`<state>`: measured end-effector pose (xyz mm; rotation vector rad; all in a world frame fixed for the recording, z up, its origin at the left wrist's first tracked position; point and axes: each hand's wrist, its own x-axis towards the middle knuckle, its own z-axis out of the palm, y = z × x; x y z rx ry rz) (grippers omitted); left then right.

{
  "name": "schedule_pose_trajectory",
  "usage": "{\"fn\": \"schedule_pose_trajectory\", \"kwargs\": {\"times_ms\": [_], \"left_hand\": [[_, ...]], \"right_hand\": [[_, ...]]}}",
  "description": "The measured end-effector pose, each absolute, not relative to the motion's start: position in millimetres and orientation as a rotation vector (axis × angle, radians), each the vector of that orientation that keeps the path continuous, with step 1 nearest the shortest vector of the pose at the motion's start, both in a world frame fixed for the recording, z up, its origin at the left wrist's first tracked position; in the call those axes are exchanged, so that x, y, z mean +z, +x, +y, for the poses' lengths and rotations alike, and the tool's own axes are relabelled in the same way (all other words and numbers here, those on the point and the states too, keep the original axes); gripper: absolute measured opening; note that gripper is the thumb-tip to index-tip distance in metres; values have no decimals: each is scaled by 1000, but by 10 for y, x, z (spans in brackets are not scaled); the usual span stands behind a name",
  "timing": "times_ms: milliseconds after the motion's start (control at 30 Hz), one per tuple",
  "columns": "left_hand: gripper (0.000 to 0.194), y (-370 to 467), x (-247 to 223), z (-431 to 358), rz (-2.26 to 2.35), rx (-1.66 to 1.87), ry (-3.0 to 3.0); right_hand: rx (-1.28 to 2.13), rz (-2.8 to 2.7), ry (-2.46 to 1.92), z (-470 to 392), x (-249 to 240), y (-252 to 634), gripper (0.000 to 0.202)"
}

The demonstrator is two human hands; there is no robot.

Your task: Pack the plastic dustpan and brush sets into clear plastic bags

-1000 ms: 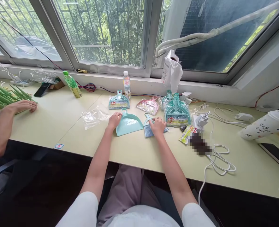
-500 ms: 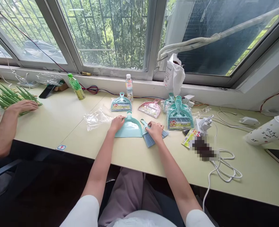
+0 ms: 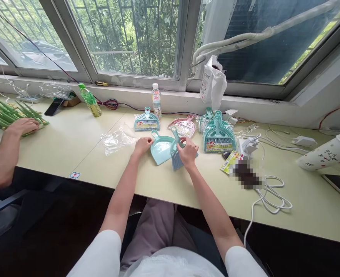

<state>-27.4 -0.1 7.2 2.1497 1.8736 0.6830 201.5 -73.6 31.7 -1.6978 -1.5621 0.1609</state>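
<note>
A light teal dustpan [image 3: 160, 149] lies on the table in front of me, turned at an angle. My left hand [image 3: 143, 146] pinches its left edge near the handle. In my right hand [image 3: 188, 151] is a small matching hand brush [image 3: 177, 161] with grey-blue bristles. The fingers close round the brush's body, its handle points up and away, and it overlaps the dustpan's right side. Crumpled clear plastic wrap [image 3: 118, 141] lies left of my left hand. Behind are a wrapped pink dustpan set [image 3: 184, 125] and a wrapped teal set [image 3: 147, 121].
Several stacked teal sets [image 3: 219, 134] stand at right, beside a yellow card [image 3: 230, 163], a charger and a coiled white cable [image 3: 276, 206]. A white cup [image 3: 328, 154] lies far right. Bottles [image 3: 156, 100] stand at the back. At left, another person's hand [image 3: 24, 126] touches green stalks [image 3: 2, 115].
The dustpan has turned, its handle swinging left. My right hand has raised the brush handle and brought the brush left over the dustpan's edge.
</note>
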Motion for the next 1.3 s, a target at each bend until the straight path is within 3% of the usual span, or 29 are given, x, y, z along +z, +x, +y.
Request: {"fn": "schedule_pose_trajectory", "kwargs": {"times_ms": [133, 300, 467, 667, 867, 1033, 1300], "left_hand": [[23, 54, 38, -105, 1484, 734, 2236], [28, 164, 44, -143, 1100, 629, 2116], [22, 36, 110, -135, 1336, 776, 2307], [54, 78, 18, -132, 1599, 892, 2500], [38, 34, -62, -62, 1516, 817, 2440], [49, 32, -31, -81, 1535, 799, 2782], [33, 22, -41, -63, 1276, 677, 3110]], "right_hand": [[188, -1687, -1736, -740, 197, 1881, 19], [178, -1720, -1784, -666, 74, 1886, 20], [335, -1761, -1687, -613, 66, 1951, 19], [442, -1833, -1493, -558, -16, 1930, 23], [435, -1788, -1427, -524, -97, 1913, 20], [463, -1754, -1369, -490, -126, 1911, 15], [474, -1753, -1341, -468, -135, 1914, 12]]}}
